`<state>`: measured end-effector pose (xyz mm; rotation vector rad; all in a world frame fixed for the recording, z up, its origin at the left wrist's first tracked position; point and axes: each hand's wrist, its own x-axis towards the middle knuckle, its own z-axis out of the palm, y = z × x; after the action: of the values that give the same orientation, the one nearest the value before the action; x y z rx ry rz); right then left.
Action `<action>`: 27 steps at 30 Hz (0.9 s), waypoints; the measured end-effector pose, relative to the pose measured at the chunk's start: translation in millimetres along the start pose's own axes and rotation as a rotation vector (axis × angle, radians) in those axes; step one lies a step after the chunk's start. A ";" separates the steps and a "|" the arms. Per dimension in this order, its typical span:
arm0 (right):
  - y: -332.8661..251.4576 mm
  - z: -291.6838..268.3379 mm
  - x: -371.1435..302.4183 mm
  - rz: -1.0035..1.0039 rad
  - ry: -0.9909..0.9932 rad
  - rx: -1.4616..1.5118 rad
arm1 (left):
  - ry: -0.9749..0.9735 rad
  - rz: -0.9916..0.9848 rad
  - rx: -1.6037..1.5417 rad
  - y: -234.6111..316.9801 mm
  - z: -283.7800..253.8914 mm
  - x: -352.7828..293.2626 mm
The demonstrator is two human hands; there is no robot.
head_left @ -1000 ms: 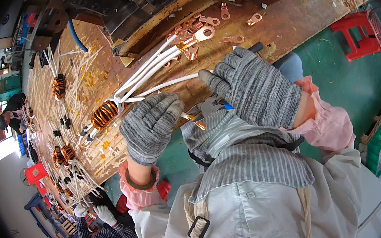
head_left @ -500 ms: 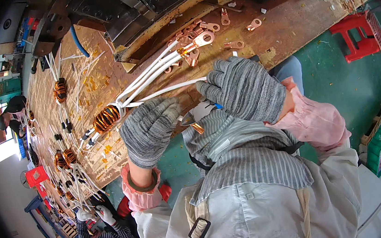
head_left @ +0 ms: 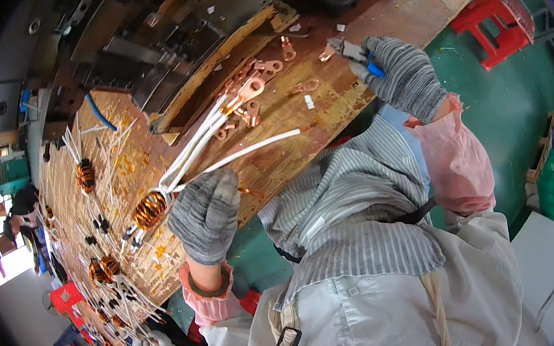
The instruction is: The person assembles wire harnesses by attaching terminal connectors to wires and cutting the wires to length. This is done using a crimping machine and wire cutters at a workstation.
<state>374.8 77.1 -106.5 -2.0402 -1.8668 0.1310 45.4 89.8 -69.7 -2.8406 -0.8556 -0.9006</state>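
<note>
My left hand (head_left: pixel 206 215), in a grey knitted glove, is closed round a white wire (head_left: pixel 257 148) of a copper-wound coil (head_left: pixel 150 210). That wire's tip lies free on the workbench. The coil's other white wires (head_left: pixel 195 148) run up to copper ring terminals (head_left: pixel 251 88) by the machine. My right hand (head_left: pixel 401 69), gloved alike, grips pliers (head_left: pixel 350 50) with a blue handle; their grey jaws reach a loose copper terminal (head_left: pixel 326 53). Whether the jaws clasp it I cannot tell. Below the wire lies another loose terminal (head_left: pixel 305 86).
A heavy metal machine (head_left: pixel 163 56) stands on the bench (head_left: pixel 276 163) at the far side. A black tray (head_left: pixel 340 1) of copper terminals sits beyond my right hand. More wound coils (head_left: pixel 85 176) lie leftward. A red stool (head_left: pixel 494 25) stands right; a co-worker's gloved hands (head_left: pixel 153 345) show lower left.
My right hand has left the white wire and moved away to the right with the pliers, up to a loose terminal. My left hand stays near the coil. The view has shifted slightly.
</note>
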 end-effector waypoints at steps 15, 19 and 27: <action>45.9 -8.4 -13.6 0.110 0.018 0.115 | -0.282 0.060 0.034 3.2 16.8 24.7; 48.4 -11.8 -21.8 0.113 -0.078 0.096 | -0.419 0.132 0.019 1.0 29.7 20.7; 65.3 4.8 -25.5 0.118 0.098 0.378 | -0.517 0.076 -0.004 25.7 40.5 6.1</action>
<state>431.8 49.7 -137.1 -1.8555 -1.5272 0.3774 83.9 79.0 -96.8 -3.1286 -0.7649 -0.1494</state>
